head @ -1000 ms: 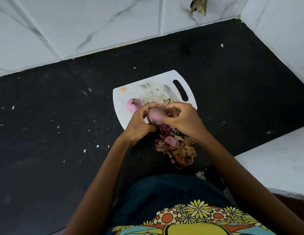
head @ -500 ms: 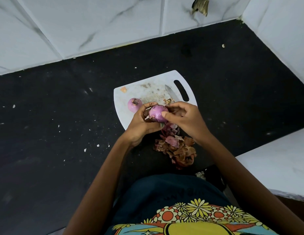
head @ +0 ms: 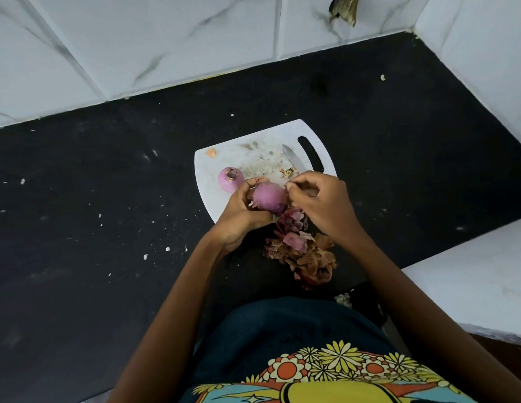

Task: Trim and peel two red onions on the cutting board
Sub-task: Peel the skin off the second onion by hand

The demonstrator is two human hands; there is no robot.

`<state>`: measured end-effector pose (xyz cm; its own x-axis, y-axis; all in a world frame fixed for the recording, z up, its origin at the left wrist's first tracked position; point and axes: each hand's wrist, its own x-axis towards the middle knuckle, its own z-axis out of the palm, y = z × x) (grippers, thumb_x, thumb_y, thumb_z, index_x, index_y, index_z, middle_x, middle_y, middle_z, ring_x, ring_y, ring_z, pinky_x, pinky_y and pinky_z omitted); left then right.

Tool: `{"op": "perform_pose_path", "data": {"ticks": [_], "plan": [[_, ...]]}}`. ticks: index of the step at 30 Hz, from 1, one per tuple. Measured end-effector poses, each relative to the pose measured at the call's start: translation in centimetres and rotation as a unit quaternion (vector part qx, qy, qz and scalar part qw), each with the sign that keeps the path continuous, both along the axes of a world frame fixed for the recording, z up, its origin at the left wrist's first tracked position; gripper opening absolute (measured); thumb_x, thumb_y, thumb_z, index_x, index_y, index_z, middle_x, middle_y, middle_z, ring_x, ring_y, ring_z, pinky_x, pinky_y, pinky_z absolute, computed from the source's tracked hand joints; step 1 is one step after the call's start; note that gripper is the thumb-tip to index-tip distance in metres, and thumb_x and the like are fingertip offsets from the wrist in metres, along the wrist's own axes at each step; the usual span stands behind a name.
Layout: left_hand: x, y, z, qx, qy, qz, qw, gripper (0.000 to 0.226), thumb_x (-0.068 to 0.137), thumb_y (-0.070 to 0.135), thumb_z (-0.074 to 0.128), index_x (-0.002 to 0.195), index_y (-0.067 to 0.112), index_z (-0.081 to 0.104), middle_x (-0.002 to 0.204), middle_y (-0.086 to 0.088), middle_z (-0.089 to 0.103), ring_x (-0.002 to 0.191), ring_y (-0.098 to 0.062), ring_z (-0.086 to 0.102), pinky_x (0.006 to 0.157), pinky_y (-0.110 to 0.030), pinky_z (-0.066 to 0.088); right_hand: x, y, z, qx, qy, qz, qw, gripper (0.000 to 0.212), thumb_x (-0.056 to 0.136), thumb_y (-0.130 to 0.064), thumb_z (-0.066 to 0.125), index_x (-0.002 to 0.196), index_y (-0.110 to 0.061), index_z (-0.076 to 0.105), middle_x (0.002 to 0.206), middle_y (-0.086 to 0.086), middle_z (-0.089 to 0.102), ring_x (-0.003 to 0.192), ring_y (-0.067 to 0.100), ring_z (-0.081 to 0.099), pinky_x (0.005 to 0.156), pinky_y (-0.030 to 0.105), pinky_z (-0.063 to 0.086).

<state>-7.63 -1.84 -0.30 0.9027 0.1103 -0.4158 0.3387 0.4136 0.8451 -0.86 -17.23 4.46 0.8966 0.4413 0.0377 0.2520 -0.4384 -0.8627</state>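
A white cutting board (head: 250, 158) lies on the black counter. One peeled red onion (head: 230, 179) sits on the board's left side, its trimmed end up. My left hand (head: 238, 213) grips a second red onion (head: 269, 197) just above the board's near edge. My right hand (head: 320, 205) is beside that onion on its right, fingers curled and pinching at a strip of skin at its edge. A knife blade (head: 294, 162) lies on the board by the handle slot, its handle hidden behind my right hand.
A heap of brown and purple onion skins (head: 302, 251) lies on the counter below my hands. White tiled walls close the back and right. A white ledge (head: 471, 280) stands at the near right. Small crumbs dot the black counter (head: 93, 199).
The onion has turned in my left hand and shows more smooth pink surface. My right hand has shifted slightly to the right of it, fingertips now at its edge.
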Motion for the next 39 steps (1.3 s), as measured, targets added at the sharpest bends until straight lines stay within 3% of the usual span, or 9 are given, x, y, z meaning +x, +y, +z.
{"op": "perform_pose_path", "data": {"ticks": [5, 7, 13, 17, 22, 26, 30, 34, 39], "plan": [[0.0, -0.2, 0.2, 0.018, -0.007, 0.001, 1.000, 0.068, 0.057, -0.006, 0.071, 0.115, 0.024, 0.052, 0.124, -0.013, 0.057, 0.109, -0.029, 0.063, 0.086, -0.041, 0.057, -1.3, 0.3, -0.8, -0.010, -0.031, 0.051, 0.998, 0.038, 0.076, -0.029, 0.078, 0.107, -0.010, 0.066, 0.105, 0.001, 0.065, 0.092, 0.013, 0.065, 0.079, 0.030, 0.056], [0.0, -0.3, 0.2, 0.043, -0.013, -0.004, 0.999, 0.067, 0.056, -0.006, 0.071, 0.112, 0.026, 0.053, 0.119, -0.013, 0.058, 0.106, -0.028, 0.063, 0.082, -0.038, 0.058, -1.4, 0.5, -1.0, -0.007, -0.049, 0.038, 0.998, 0.036, 0.076, -0.025, 0.078, 0.105, -0.007, 0.067, 0.104, 0.003, 0.065, 0.090, 0.016, 0.065, 0.077, 0.036, 0.057], [-0.3, 0.0, 0.1, 0.024, -0.004, -0.020, 0.999, 0.071, 0.052, -0.012, 0.067, 0.111, 0.025, 0.054, 0.117, -0.009, 0.058, 0.107, -0.028, 0.061, 0.082, -0.040, 0.058, -0.2, 0.3, -0.3, 0.018, 0.020, 0.033, 0.999, 0.014, 0.077, -0.001, 0.071, 0.090, -0.003, 0.073, 0.086, 0.003, 0.071, 0.075, 0.007, 0.066, 0.069, 0.016, 0.054], [-0.2, 0.1, 0.3, -0.008, -0.003, -0.023, 1.000, 0.072, 0.058, -0.017, 0.072, 0.113, 0.024, 0.054, 0.119, -0.010, 0.056, 0.103, -0.025, 0.064, 0.084, -0.042, 0.058, 0.6, -0.3, -0.5, 0.025, 0.043, 0.040, 0.998, 0.015, 0.081, -0.003, 0.068, 0.093, -0.010, 0.074, 0.086, -0.005, 0.072, 0.080, 0.003, 0.067, 0.075, 0.014, 0.053], [-0.1, -0.1, 0.6, -0.019, 0.024, -0.007, 0.999, 0.063, 0.064, 0.011, 0.075, 0.122, 0.018, 0.051, 0.113, -0.012, 0.063, 0.095, -0.022, 0.070, 0.079, -0.035, 0.059, 0.6, -1.0, -0.7, 0.064, 0.123, 0.035, 0.990, 0.025, 0.084, -0.019, 0.072, 0.109, -0.016, 0.070, 0.105, -0.007, 0.070, 0.096, 0.006, 0.068, 0.087, 0.028, 0.056], [0.0, -0.3, 0.6, 0.073, 0.019, -0.001, 0.997, 0.061, 0.069, 0.017, 0.079, 0.122, 0.015, 0.048, 0.106, -0.011, 0.067, 0.089, -0.019, 0.071, 0.072, -0.032, 0.059, 0.4, -0.9, -0.6, 0.095, 0.183, 0.025, 0.978, 0.031, 0.080, -0.019, 0.076, 0.109, -0.014, 0.069, 0.106, -0.002, 0.070, 0.095, 0.016, 0.070, 0.077, 0.041, 0.060], [0.1, -0.3, 0.6, 0.111, 0.003, 0.007, 0.994, 0.054, 0.073, 0.011, 0.079, 0.118, 0.014, 0.049, 0.098, -0.006, 0.067, 0.081, -0.013, 0.071, 0.069, -0.031, 0.059, 0.5, -0.5, -0.5, 0.078, 0.164, 0.021, 0.983, 0.030, 0.078, -0.013, 0.077, 0.107, -0.012, 0.070, 0.098, 0.002, 0.073, 0.090, 0.014, 0.070, 0.082, 0.038, 0.059], [-0.1, -0.2, 0.3, 0.082, 0.001, 0.014, 0.997, 0.066, 0.064, 0.024, 0.077, 0.122, 0.011, 0.048, 0.108, -0.018, 0.067, 0.092, -0.026, 0.070, 0.074, -0.036, 0.060, 0.9, -0.6, -0.3, 0.077, 0.163, 0.034, 0.983, 0.032, 0.078, -0.004, 0.074, 0.110, -0.008, 0.070, 0.101, 0.003, 0.072, 0.091, 0.014, 0.071, 0.083, 0.036, 0.058], [-0.2, 0.0, 0.4, 0.055, 0.003, 0.013, 0.998, 0.056, 0.070, 0.025, 0.070, 0.120, 0.014, 0.047, 0.100, -0.005, 0.068, 0.082, -0.016, 0.072, 0.066, -0.027, 0.058, 0.8, -0.7, -0.4, 0.127, 0.191, -0.021, 0.973, 0.025, 0.081, 0.009, 0.063, 0.088, -0.012, 0.073, 0.086, 0.009, 0.074, 0.081, 0.024, 0.073, 0.072, 0.031, 0.060]]}}
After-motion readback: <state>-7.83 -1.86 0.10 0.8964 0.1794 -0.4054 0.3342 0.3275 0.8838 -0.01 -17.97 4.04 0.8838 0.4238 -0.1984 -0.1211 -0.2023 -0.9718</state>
